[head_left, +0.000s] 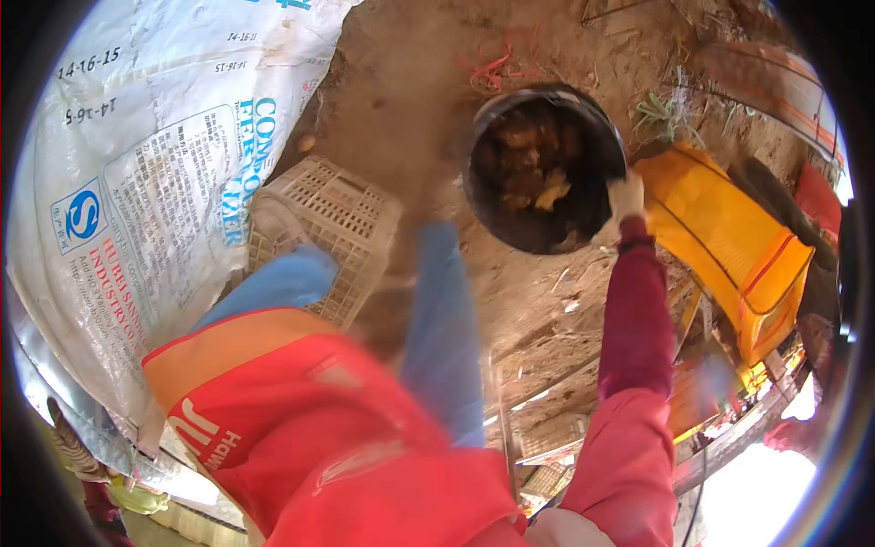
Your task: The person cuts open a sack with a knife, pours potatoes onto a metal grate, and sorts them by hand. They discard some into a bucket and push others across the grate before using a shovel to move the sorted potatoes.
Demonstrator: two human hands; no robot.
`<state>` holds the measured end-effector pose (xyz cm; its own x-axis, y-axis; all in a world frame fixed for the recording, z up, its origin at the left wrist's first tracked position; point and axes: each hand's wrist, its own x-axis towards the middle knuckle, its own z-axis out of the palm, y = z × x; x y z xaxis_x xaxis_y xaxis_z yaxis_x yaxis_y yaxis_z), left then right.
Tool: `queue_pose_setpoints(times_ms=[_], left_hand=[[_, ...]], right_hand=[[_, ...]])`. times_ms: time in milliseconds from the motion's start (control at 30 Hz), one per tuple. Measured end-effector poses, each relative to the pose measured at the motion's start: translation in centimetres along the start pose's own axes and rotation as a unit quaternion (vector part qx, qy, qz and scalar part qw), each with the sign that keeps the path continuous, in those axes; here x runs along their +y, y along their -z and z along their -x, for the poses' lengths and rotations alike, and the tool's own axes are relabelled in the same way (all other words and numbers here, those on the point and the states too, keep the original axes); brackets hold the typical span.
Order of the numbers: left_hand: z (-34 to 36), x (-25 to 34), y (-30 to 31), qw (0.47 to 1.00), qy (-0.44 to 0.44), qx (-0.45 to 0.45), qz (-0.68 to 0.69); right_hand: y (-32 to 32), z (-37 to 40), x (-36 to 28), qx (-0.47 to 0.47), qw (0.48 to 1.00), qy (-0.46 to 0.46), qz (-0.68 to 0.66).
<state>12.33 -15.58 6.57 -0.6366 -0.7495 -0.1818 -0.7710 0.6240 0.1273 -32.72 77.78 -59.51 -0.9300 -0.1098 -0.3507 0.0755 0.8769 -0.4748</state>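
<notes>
My right hand (625,198) is closed on the rim of a black bucket (483,208), at the bucket's right side. Brown lumps (524,150) lie inside, with one yellowish piece (552,190) among them; I cannot make out what they are. The bucket's mouth faces me, and its lower part is hidden. A dark red cuff and a pinkish-red sleeve (629,428) cover my right arm. My left hand does not show. A red apron with an orange band (239,351) hangs in front of me, and blue trouser legs (442,319) show beyond it.
A pale plastic crate (333,196) stands on the dirt floor left of my legs. Large white fertilizer sacks (164,182) fill the left side. Right of the bucket lies a yellow-orange bag (720,228). Red string (497,68) lies beyond the bucket.
</notes>
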Motion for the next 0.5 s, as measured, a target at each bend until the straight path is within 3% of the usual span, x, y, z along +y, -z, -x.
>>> queue_pose_setpoints(times_ms=[133,200,233,333,367,433,500], left_hand=[[2.7,1.8,-4.4,0.998,0.044,0.037,0.02],[2.8,2.6,-6.1,0.997,0.056,0.048,0.029],[2.8,2.7,-6.7,0.996,0.061,0.049,0.033],[2.9,3.4,-8.2,0.995,0.073,0.047,0.042],[2.9,3.4,-8.3,0.995,0.076,0.046,0.043],[2.8,3.8,-8.4,0.995,0.075,0.046,0.045],[2.8,4.0,-8.6,0.995,0.072,0.047,0.047]], right_hand=[[-1.0,10.2,8.1,-0.092,0.973,-0.167,0.13],[-1.5,14.0,10.3,-0.136,0.951,-0.248,0.124],[-1.4,15.1,9.2,0.013,0.889,-0.425,-0.172],[-1.4,16.1,6.9,0.179,0.876,-0.437,-0.1],[-0.7,16.0,5.5,0.176,0.903,-0.39,-0.043],[3.5,12.6,-3.3,0.165,0.941,-0.289,0.065],[4.2,9.5,-6.1,0.139,0.973,-0.139,0.121]])
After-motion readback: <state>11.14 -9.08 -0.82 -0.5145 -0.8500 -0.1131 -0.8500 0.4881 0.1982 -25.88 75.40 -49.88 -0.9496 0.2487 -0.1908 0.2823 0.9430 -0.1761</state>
